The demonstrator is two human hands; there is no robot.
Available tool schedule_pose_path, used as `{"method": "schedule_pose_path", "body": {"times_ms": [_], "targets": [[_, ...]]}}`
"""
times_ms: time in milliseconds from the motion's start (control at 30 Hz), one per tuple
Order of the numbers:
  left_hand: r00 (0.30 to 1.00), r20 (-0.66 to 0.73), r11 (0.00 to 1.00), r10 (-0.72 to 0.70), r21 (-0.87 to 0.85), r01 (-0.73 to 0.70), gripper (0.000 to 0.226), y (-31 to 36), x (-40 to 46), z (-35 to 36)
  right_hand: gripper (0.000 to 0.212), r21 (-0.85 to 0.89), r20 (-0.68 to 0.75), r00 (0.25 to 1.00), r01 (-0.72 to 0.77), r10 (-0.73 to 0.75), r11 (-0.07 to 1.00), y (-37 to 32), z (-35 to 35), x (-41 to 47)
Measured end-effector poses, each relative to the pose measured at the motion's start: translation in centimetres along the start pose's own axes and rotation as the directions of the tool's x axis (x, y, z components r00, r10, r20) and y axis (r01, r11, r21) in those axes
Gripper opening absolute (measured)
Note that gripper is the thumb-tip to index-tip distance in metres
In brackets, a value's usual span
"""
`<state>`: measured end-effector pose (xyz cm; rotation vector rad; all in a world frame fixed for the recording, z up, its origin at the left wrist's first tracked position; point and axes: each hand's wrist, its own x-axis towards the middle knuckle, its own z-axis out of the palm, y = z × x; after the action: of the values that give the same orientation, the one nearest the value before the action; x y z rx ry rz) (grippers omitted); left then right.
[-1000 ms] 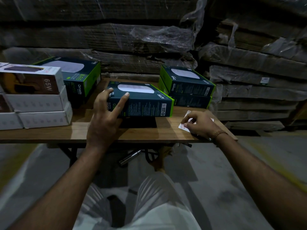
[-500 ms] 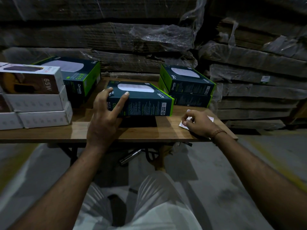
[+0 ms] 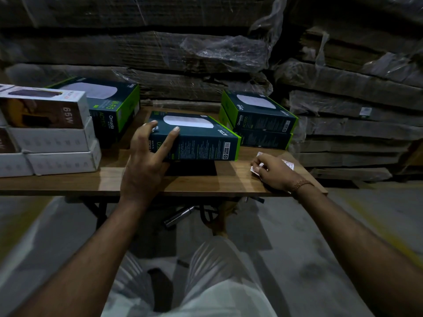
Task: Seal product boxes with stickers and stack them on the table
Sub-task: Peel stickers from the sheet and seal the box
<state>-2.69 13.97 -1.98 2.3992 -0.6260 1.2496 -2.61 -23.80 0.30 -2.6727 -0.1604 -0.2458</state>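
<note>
The left hand (image 3: 146, 165) is gripping the box (image 3: 196, 140), holding it raised off the table (image 3: 91, 181). The right hand (image 3: 273, 171) is pinching the sticker sheet (image 3: 288, 164); peel one sticker cleanly, keeping the box steady.

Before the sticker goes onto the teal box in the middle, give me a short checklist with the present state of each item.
1. Teal box steadied: ok, left hand grips its near-left corner.
2. Box seated flat: not ok, its near edge looks lifted, with shadow beneath.
3. Sticker sheet within reach: ok, right hand rests on it at the table edge.
4. Sticker peeled free: cannot tell, the fingertips hide it.
5. Stacking spot: ok, two teal boxes stand piled just behind.
</note>
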Motion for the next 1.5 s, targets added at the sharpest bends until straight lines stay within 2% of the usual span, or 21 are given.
{"method": "schedule_pose_path", "body": {"times_ms": [200,433,567,633,767,900,1133,1300,1500], "targets": [[1.000,0.007,1.000,-0.004,0.007,0.003,0.099,-0.2,0.0,0.2,0.015,-0.032,0.058,0.998,0.032,-0.031,0.999,-0.3,-0.3,0.1],[1.000,0.014,1.000,0.004,-0.020,-0.003,0.082,0.1,0.1,-0.2,0.010,-0.093,0.134,0.991,0.042,-0.029,0.995,-1.5,-1.4,0.0],[1.000,-0.002,1.000,-0.001,-0.018,0.001,0.075,0.0,0.0,-0.1,0.004,-0.306,0.177,0.984,0.084,-0.031,0.948,-2.7,-2.4,1.2],[1.000,-0.007,1.000,-0.004,-0.007,0.004,0.077,-0.1,0.1,0.0,0.007,-0.329,0.184,0.981,0.123,-0.064,0.936,-3.1,-2.2,1.8],[1.000,-0.008,1.000,-0.004,-0.029,0.003,0.069,0.2,0.2,-0.1,0.013,-0.236,0.129,0.992,0.044,-0.014,0.971,-3.1,-1.2,2.4],[1.000,-0.022,0.999,0.006,-0.034,-0.007,0.071,0.1,0.1,0.0,0.025,-0.136,0.104,0.994,-0.013,0.027,0.991,-2.4,-0.5,2.5],[1.000,-0.002,0.999,0.003,-0.033,-0.003,0.069,0.3,0.2,-0.4,0.012,-0.166,0.211,0.977,0.050,-0.014,0.985,-2.6,-0.9,2.7],[1.000,-0.001,1.000,-0.007,-0.003,0.007,0.080,0.2,0.1,-0.3,0.012,-0.138,0.253,0.966,-0.026,0.060,0.990,-1.9,-1.5,3.2],[1.000,0.009,1.000,-0.006,-0.007,0.006,0.078,0.2,0.2,-0.3,0.015,-0.062,0.260,0.964,-0.046,0.061,0.997,-1.5,-1.9,3.2]]}}
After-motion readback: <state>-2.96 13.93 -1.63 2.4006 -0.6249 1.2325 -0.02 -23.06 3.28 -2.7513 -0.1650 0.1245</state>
